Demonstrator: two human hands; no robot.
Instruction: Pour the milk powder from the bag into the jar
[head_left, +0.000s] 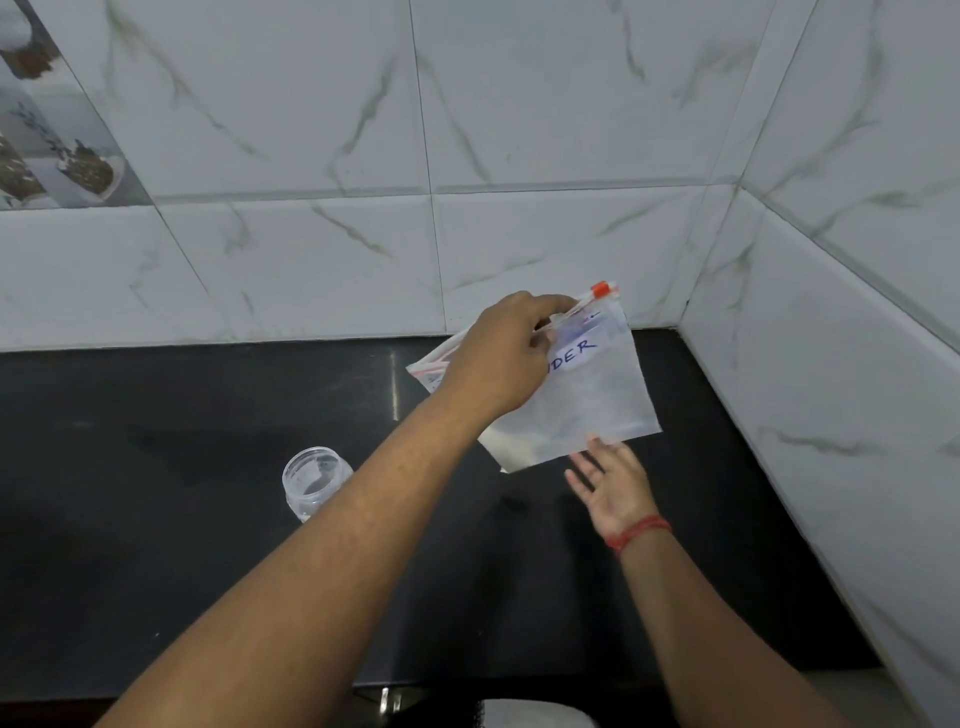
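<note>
Bag (582, 395) pinched at top by left hand (501, 358), right hand (613, 483) spread open beneath

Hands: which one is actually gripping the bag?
The left hand, pinching the bag at its zipper top. The right hand, with the red thread on its wrist, is open, fingers spread, just under the bag's lower edge.

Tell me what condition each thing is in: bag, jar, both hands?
Bag: held up above the counter, tilted, little powder in its lower corner.
Jar: upright, lid off, looks empty.
Left hand: pinching the bag's top edge.
Right hand: open, fingertips at the bag's bottom edge.
</note>
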